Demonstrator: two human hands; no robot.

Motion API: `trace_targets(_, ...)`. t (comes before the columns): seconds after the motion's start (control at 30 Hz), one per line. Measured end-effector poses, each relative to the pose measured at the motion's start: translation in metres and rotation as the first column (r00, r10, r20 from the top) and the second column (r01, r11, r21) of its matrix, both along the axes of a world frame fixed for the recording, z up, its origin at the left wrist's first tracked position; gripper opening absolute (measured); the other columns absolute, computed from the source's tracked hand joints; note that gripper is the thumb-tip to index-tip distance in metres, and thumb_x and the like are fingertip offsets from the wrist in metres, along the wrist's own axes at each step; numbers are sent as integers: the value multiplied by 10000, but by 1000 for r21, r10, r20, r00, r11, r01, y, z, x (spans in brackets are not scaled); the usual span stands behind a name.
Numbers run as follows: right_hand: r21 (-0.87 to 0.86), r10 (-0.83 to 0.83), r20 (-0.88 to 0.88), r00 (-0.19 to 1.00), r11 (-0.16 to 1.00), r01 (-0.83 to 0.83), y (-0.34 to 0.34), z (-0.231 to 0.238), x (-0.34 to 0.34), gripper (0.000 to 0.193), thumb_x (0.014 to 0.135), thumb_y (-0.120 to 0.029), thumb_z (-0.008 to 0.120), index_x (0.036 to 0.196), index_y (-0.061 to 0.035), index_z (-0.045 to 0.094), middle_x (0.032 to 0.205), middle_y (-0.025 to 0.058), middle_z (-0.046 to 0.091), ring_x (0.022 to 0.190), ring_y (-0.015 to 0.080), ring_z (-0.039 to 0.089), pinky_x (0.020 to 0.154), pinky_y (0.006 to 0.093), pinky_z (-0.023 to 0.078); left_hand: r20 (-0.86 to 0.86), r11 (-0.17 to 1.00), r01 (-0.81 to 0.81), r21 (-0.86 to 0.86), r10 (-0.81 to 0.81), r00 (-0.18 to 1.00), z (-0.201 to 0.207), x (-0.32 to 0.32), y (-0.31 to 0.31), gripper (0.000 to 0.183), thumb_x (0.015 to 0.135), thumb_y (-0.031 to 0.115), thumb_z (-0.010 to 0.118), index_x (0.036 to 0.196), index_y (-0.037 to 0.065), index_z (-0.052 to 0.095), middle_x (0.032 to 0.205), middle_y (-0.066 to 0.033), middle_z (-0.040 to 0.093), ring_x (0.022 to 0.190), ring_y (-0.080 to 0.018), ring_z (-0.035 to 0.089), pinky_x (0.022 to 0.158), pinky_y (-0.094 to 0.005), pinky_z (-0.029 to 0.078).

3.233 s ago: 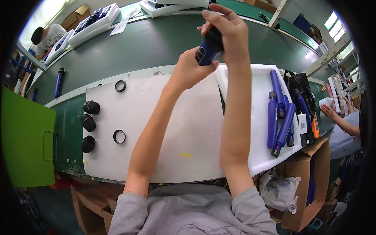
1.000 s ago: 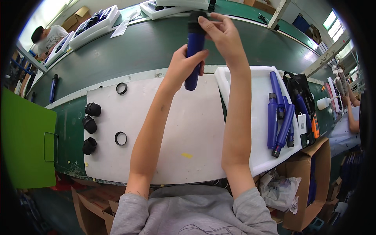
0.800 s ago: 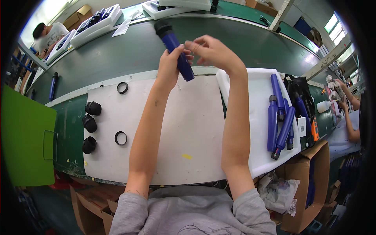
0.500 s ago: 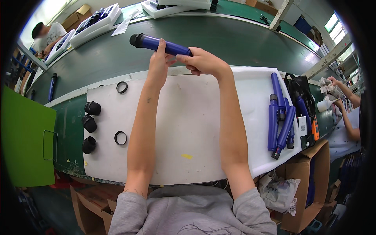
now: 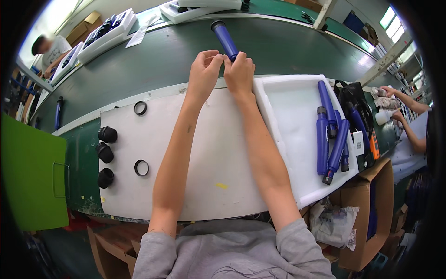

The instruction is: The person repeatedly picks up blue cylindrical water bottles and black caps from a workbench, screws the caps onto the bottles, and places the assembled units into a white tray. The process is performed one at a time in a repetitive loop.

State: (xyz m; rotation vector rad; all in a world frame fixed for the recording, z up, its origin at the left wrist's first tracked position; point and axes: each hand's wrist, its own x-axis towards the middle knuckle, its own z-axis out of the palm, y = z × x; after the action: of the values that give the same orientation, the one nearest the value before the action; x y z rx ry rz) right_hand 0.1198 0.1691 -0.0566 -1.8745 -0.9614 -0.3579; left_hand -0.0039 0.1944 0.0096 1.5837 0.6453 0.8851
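Observation:
A blue handheld microphone (image 5: 226,41) with a black head points away from me above the green bench. My right hand (image 5: 239,74) is closed around its near end. Close beside that end, my left hand (image 5: 202,74) has thumb and fingers pinched together; whatever is between them, if anything, is too small to make out. Below my arms lies a pale work mat (image 5: 218,153). On its left side sit black microphone heads (image 5: 105,152) and two black rings (image 5: 141,168). Several blue microphone bodies (image 5: 322,144) rest in the white foam tray (image 5: 292,135) to the right.
A green panel (image 5: 32,172) stands at the left. Another dark blue microphone (image 5: 58,113) lies at the bench's far left. Foam trays (image 5: 109,39) line the back. A black bag (image 5: 350,100) and cardboard box (image 5: 383,209) are at right. Another person's hands (image 5: 395,102) work beyond.
The microphone has swung from pointing left to pointing away from me. My left hand has let go of its body and moved to its near end, beside my right hand.

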Motion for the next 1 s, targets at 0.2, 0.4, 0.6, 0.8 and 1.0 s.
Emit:
trace_targets(0.2,-199,-50,6,999,979,50,20,-15,1,232,783,-237,683,887,-48,600,1009,151,585,1043,331,508,907,461,385,147,973,156,172,-181,972,-1,12,-40,248,976,152,576,1149,-16,634,1049,-100,667,930,-155,637,852,-282,506)
trace_targets(0.4,-188,-351,449,822,862,471,22,-47,16,287,728,-265,706,876,-33,624,1015,176,584,1048,354,509,921,475,388,-179,736,441,514,-410,894,24,35,-149,259,900,128,661,1117,-4,611,985,-158,638,828,-246,653,779,-356,524)
trace_targets(0.6,-97,-265,357,896,943,317,2,-34,5,279,742,-266,692,891,-35,643,1019,180,596,1043,360,527,920,488,406,-563,717,616,328,-375,736,8,74,-233,570,902,425,641,1009,-128,557,971,-303,631,833,-416,676,735,-466,554)
trace_targets(0.8,-4,-120,234,965,992,124,7,-20,-19,274,757,-267,678,906,-37,662,1022,184,609,1038,366,544,919,501,423,-683,786,557,270,-252,686,-6,102,-232,536,838,414,682,936,-103,585,852,-220,664,788,-371,692,686,-438,573)
trace_targets(1.0,-29,-210,265,941,974,225,-2,-22,28,318,747,-311,687,908,-38,665,997,178,627,1023,362,564,894,521,442,-499,800,556,226,-396,771,-11,102,-228,460,729,352,732,773,-99,655,806,-279,660,775,-428,677,734,-468,561)
